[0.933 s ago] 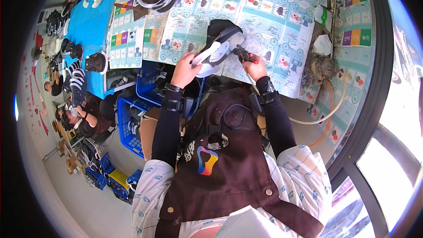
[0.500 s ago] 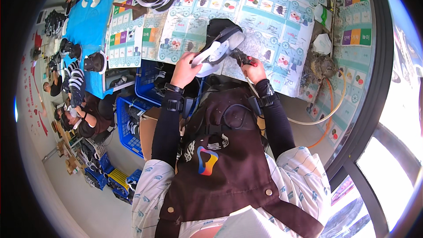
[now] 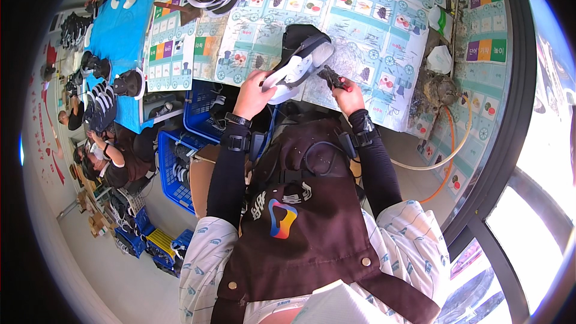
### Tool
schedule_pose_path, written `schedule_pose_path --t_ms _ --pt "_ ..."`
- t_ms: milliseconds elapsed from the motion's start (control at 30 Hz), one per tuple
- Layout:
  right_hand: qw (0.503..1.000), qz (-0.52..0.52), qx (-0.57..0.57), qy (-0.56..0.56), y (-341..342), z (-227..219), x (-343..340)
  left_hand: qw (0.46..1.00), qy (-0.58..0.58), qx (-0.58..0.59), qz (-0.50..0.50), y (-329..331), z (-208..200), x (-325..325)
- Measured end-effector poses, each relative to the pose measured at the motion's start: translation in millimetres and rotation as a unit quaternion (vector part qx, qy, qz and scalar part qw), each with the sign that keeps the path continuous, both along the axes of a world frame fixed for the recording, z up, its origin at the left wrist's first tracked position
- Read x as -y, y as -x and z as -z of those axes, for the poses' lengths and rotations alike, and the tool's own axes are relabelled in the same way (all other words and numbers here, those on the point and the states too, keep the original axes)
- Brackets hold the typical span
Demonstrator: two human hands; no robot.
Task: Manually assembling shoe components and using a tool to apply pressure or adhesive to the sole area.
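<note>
Left hand [image 3: 253,96] is gripping a shoe [image 3: 294,69], right hand [image 3: 348,96] is clasping a tool [image 3: 330,76] near it, table [image 3: 384,79] lying beneath

The worktable [image 3: 414,78] is surfaced with overlapping sheets [image 3: 366,6] printed in pale teal and white, and dark scuff marks [image 3: 354,51] are spread across them. A second table [image 3: 120,42], covered in bright blue, is positioned to the left. The far left side of the room is bounded by a pale wall [image 3: 45,204], to which red markings are applied. The floor [image 3: 102,276] is finished in light grey. On the right, glazing [image 3: 537,216] is held in a dark frame [image 3: 516,144], through which strong daylight is admitted.
</note>
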State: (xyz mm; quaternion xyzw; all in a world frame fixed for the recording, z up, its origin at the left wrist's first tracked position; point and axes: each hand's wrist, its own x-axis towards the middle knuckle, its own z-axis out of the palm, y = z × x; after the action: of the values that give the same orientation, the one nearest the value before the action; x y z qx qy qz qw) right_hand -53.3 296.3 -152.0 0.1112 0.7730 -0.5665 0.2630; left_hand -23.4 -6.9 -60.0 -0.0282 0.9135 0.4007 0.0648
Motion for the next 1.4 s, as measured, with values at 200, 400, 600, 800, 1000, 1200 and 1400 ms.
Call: schedule_pose_path --t_ms 200,400,600,800,1000,1200,1400 --pt "0.992 -0.03 0.065 0.102 -2.3 -10.0 4.6 1.0 0.001 0.002 0.001 1.0 -0.4 -0.2" --pt "0.992 -0.113 0.04 0.039 -2.7 -4.3 4.0 1.0 -0.003 0.003 -0.001 -0.5 -0.6 -0.2" --pt "0.999 -0.019 -0.017 -0.048 -0.5 9.3 -1.3 1.0 0.004 0.003 0.001 -0.1 0.0 0.2" --pt "0.997 -0.065 0.045 0.006 -2.6 5.0 -0.9 1.0 0.002 0.006 0.0 -0.3 1.2 1.5" --pt "0.998 0.009 -0.062 -0.017 -4.7 0.8 -0.6 1.0 -0.008 0.011 -0.007 -1.0 1.4 -2.0" --pt "0.998 -0.014 -0.005 0.063 12.4 0.5 -8.0 1.0 -0.003 0.015 -0.017 -1.9 -0.9 -3.8" --pt "0.996 -0.069 -0.063 0.009 21.9 3.4 -7.4 1.0 0.002 0.027 -0.005 0.2 -16.4 -12.3"
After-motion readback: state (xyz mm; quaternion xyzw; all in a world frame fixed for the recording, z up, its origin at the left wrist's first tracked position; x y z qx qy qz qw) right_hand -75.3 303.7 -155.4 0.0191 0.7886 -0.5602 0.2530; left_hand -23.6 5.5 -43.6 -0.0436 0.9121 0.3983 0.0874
